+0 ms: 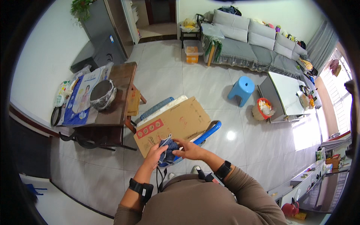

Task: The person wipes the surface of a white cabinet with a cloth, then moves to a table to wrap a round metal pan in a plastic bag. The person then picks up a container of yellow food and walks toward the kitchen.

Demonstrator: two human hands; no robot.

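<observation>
Between my two hands is a dark blue knitted fabric piece (168, 153) with white edging, perhaps a work glove. My left hand (153, 156) grips its left side, thumb lying across the front. At its right edge, my right hand (189, 149) pinches the fabric with thumb and fingers; part of that grip is hidden. Just beyond and below the hands lies a large printed cardboard box (174, 121), with white foam (160, 111) along its far side. The box rests on a blue hand trolley, whose tubular handle (209, 132) curves out at the right.
A wooden table (121, 76) at left carries a plastic-wrapped round item (103, 95) and a blue-white package (83, 98). Ahead right stand a blue stool (242, 88), a waste basket (262, 109) and a white-topped coffee table (289, 92). A grey sofa (239, 52) lines the far wall.
</observation>
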